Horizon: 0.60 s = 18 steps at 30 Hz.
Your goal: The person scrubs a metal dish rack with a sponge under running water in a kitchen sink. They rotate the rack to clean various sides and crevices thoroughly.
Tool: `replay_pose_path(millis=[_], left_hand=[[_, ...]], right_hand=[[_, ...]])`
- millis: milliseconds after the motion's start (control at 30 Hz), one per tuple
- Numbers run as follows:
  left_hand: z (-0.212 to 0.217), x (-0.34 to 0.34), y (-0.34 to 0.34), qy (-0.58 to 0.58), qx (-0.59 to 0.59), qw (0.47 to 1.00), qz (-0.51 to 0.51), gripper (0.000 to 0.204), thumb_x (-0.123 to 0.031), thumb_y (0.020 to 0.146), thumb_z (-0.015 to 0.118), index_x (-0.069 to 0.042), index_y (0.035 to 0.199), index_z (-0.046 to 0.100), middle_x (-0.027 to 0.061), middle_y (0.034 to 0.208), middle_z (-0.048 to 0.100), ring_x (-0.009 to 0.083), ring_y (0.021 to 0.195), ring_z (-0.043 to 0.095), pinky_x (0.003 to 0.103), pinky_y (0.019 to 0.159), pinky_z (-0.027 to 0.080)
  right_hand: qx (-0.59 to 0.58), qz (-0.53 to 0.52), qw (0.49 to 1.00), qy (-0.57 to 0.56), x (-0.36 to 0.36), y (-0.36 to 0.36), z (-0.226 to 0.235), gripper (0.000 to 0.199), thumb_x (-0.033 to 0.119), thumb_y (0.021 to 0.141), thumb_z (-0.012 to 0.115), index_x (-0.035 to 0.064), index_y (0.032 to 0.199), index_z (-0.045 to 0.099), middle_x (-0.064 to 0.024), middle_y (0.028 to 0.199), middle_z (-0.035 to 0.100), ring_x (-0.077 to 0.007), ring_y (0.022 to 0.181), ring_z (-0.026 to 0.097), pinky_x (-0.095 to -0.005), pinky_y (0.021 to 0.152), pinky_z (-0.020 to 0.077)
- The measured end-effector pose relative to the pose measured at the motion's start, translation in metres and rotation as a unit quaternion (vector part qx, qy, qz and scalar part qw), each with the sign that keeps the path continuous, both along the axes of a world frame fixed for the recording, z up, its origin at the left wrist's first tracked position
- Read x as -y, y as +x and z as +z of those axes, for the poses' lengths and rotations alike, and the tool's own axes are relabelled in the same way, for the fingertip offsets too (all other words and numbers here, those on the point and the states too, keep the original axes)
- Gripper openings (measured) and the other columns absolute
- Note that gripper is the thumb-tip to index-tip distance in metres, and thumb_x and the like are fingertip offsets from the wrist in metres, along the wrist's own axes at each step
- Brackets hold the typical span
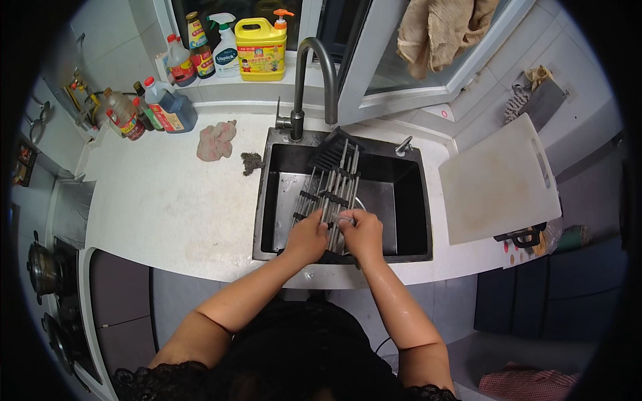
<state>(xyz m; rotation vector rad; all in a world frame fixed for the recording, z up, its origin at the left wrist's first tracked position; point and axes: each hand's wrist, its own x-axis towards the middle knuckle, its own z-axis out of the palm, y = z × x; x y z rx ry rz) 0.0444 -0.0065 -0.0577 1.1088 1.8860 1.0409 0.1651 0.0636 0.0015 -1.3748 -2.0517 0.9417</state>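
L hand [307, 240] is curled shut round the near L side of a metal-rod rack w/ black joints [333, 198]. R hand [363, 234] pinches its near rods, thumb to fingers; a greyish bit there's poss. cloth, hard to tell. Rack's tilted in/over the blk sink [409, 207], below the gooseneck faucet [299, 100].

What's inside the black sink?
Visible: a rack of metal rods with black fittings, in or just over the sink, left hand and right hand on it; beside it, a pale curve, object unclear. Hidden: the floor beneath the rack and hands.
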Motion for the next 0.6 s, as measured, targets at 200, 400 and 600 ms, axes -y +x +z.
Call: replay_pose_path(millis=[200, 400, 600], left_hand=[[0.017, 0.004, 0.011, 0.019, 0.075, 0.996, -0.034, 0.044, -0.007, 0.093, 0.047, 0.005, 0.134, 0.038, 0.0067, 0.071, 0.058, 0.0132, 0.061, 0.058, 0.028, 0.058, 0.051], [0.062, 0.013, 0.021, 0.037, 0.342, 0.939, 0.031, 0.027, -0.002, 0.092, 0.047, -0.002, 0.119, 0.041, 0.0055, 0.09, 0.054, 0.0121, 0.072, 0.057, 0.027, 0.069, 0.053], [0.069, 0.005, 0.023, 0.025, 0.488, 0.87, 0.071, 0.027, -0.001, 0.092, 0.049, -0.007, 0.115, 0.036, 0.0082, 0.11, 0.052, 0.0218, 0.088, 0.064, 0.03, 0.077, 0.053]], right_hand=[[0.02, -0.055, 0.998, -0.02, -0.017, -0.007, 0.008, 0.014, 0.013, 0.075, 0.066, 0.0043, 0.085, 0.07, -0.0202, 0.079, 0.067, -0.0371, 0.078, 0.065, -0.0413, 0.073, 0.0508], [0.045, 0.032, 0.997, 0.045, -0.022, -0.007, 0.043, 0.016, 0.013, 0.074, 0.068, 0.0027, 0.086, 0.07, -0.0192, 0.078, 0.067, -0.0314, 0.074, 0.066, -0.0364, 0.07, 0.0507], [-0.058, 0.056, 0.997, 0.011, -0.051, -0.007, 0.048, 0.016, 0.013, 0.074, 0.068, 0.0035, 0.087, 0.07, -0.0198, 0.081, 0.067, -0.0326, 0.078, 0.067, -0.0375, 0.073, 0.0509]])
